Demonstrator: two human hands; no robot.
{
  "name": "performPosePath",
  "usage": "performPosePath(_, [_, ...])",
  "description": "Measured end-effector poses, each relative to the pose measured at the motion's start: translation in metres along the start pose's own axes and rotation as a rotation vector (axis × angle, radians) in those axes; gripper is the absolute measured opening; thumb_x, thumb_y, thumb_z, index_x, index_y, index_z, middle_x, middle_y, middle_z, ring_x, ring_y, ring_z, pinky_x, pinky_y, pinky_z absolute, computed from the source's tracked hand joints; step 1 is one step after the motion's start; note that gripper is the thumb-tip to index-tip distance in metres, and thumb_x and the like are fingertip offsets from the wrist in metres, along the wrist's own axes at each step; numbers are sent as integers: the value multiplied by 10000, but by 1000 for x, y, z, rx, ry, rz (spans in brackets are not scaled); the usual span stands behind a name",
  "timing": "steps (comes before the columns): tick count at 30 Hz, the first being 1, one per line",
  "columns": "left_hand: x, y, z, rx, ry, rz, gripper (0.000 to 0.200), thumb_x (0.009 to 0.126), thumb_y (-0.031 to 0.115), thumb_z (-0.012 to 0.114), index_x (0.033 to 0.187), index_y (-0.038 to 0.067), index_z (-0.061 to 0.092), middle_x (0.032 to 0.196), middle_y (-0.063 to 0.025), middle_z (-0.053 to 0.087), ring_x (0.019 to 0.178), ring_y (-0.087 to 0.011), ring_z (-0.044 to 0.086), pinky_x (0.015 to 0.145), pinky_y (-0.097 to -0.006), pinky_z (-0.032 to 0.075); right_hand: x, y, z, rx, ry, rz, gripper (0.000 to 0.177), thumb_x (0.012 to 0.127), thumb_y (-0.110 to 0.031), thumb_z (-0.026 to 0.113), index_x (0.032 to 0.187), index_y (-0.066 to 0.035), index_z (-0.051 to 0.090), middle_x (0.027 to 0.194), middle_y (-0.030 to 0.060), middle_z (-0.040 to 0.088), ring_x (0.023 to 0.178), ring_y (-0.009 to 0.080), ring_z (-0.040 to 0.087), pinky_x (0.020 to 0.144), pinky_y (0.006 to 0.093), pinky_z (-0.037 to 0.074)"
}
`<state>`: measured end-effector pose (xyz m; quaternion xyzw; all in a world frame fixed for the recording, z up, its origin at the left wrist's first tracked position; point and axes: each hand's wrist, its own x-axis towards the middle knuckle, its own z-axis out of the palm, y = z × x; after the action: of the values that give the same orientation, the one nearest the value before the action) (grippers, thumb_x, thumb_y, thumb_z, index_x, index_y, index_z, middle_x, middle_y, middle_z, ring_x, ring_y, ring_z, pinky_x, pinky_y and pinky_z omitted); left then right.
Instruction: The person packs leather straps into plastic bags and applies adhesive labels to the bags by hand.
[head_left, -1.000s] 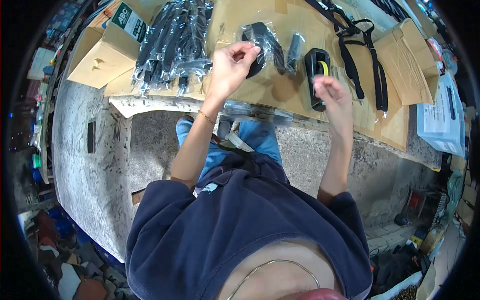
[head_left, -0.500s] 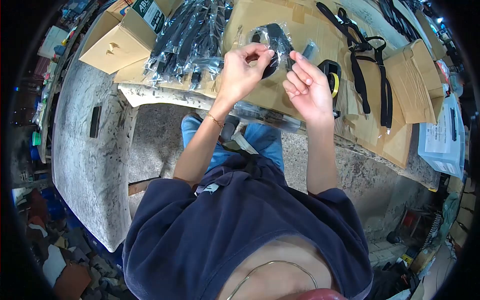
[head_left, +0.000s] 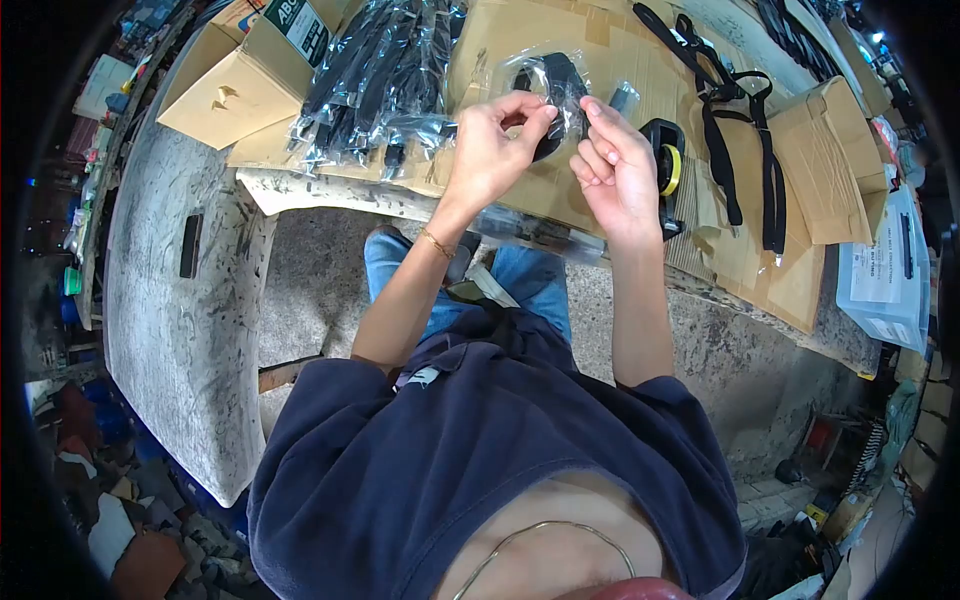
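A clear plastic bag (head_left: pixel 500 77) holds a coiled black strap (head_left: pixel 562 72) above the cardboard-covered table. My left hand (head_left: pixel 497 150) is closed in a pinch on the bag's near edge, thumb against forefinger. On the other side, my right hand (head_left: pixel 618 170) pinches at the bag's right edge with thumb and forefinger, its other fingers curled; the exact contact is too small to see clearly. Just right of that hand stands a black tape dispenser (head_left: pixel 660 150) with a yellow ring. A small clear packet (head_left: pixel 624 97) lies behind my right fingertips.
Many bagged black straps (head_left: pixel 375 90) are heaped on the left. An open cardboard box (head_left: pixel 240 85) stands beyond them. Loose black straps (head_left: pixel 715 120), another open box (head_left: pixel 822 165) and a clear plastic bin (head_left: pixel 885 265) occupy the right. A scuffed grey bench (head_left: pixel 180 330) runs along my left.
Both hands have shifted slightly, the left a little to the right and the right a little to the left. The bag's upper film has spread a bit; both pinches persist.
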<state>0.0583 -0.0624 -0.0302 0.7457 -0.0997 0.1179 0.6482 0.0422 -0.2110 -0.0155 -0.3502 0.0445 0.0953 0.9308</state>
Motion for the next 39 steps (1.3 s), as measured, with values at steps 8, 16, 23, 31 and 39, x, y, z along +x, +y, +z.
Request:
performPosePath(8, [-1,0,3,6,21,-5,187,831,119,667,888,-60,669,757,-92,681,697,-98,615,634,-248,485,-3,6,7,-57,67,-170,220,843,-67,667,1023,45,609,591,-44,419,457,30,306,455,212,255])
performPosePath(16, [-1,4,5,79,22,37,191,836,121,665,904,-57,670,779,-97,685,713,-105,624,654,-252,495,-6,9,7,-15,74,-214,189,843,-64,670,994,41,629,584,-54,415,462,29,311,460,209,262])
performPosePath(23, [-6,2,6,98,-20,46,203,852,115,665,939,-68,664,836,-87,686,764,-91,616,711,-241,503,8,20,-6,-446,273,-456,265,824,-96,702,1049,24,627,672,-16,515,545,33,433,511,184,367])
performPosePath(31, [-8,5,3,-30,-30,19,178,825,111,660,865,-63,659,743,-81,669,695,-103,610,639,-254,483,17,-8,-20,-661,156,-486,399,758,-101,772,1099,35,616,1050,127,647,852,115,619,701,228,490])
performPosePath(39, [-2,25,-5,16,-175,-195,167,842,148,672,828,-17,645,664,31,529,606,-53,419,530,-217,334,19,-17,-10,-674,-41,-320,256,759,-69,761,976,36,673,839,71,686,712,83,612,647,208,478])
